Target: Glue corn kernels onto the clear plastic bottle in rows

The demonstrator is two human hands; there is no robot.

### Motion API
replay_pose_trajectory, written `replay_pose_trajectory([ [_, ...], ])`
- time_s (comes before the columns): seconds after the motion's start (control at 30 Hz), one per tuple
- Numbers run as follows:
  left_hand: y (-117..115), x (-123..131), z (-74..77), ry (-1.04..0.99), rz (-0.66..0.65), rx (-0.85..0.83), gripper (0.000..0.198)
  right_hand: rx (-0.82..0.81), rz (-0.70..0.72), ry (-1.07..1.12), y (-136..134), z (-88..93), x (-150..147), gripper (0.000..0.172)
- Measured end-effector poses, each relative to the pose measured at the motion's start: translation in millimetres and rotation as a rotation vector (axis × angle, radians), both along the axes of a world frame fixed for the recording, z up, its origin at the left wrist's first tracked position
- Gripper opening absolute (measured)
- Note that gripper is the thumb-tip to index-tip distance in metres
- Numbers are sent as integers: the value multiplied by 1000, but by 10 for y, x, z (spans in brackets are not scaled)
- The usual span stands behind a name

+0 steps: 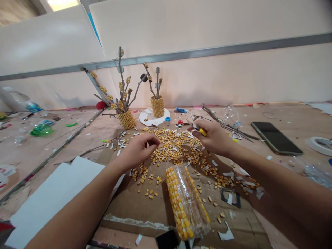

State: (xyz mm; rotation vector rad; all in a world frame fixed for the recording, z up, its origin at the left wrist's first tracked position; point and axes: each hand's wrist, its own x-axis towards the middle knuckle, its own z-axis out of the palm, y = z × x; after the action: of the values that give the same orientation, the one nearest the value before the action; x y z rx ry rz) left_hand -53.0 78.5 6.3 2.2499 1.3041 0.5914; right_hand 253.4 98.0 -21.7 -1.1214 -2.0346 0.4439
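Many loose corn kernels (168,152) are lying heaped on a sheet of cardboard (135,211). The person's left hand (138,148) is hanging over their left side, thumb and fingertips curling close together; one cannot tell whether it is pinching a kernel. On the right side, the right hand (214,135) is closing its bent fingers around a yellow-and-grey tool (202,131). Nearer the camera, a clear cylinder (188,197), partly covered with rows of kernels, is lying on the cardboard. Beyond, two kernel-covered pots (157,106) are holding twigs, and a phone (276,137) is lying at right.
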Motion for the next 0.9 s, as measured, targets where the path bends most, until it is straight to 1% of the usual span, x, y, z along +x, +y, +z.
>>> replay_pose_trajectory([
  [0.07,-15,14,-12,-34,-3,8,15,3,16,21,-14,3,-5,18],
  [0.1,-20,21,-21,-50,6,-4,15,-7,11,26,-18,0,-5,23],
  [0.17,-30,41,-42,-94,37,-59,17,-20,-17,22,-22,-11,-8,35],
  [0.2,-38,57,-54,-136,55,-99,19,-16,-23,19,-25,-16,-13,37],
  [0.23,-48,77,-66,-196,69,-143,22,-10,-22,16,-30,-19,-23,36],
  [0.33,-99,151,-92,-429,81,-286,25,34,23,-8,-82,-8,-86,22],
  [0.43,-176,223,-90,-574,79,-387,23,134,124,-33,-202,23,-187,20],
  [0.5,-237,259,-74,-613,75,-441,22,179,182,-23,-307,37,-255,16],
  [0.53,-268,275,-63,-621,68,-471,22,189,200,-11,-362,41,-286,19],
  [0.63,-350,320,-30,-614,36,-551,22,212,267,25,-505,42,-362,38],
  [0.7,-390,348,-14,-616,8,-583,22,256,321,43,-571,40,-398,43],
  [0.8,-429,381,-8,-653,-36,-627,24,347,338,36,-619,32,-426,40],
  [0.9,-450,394,-16,-688,-45,-631,26,402,330,-11,-636,23,-427,39],
])
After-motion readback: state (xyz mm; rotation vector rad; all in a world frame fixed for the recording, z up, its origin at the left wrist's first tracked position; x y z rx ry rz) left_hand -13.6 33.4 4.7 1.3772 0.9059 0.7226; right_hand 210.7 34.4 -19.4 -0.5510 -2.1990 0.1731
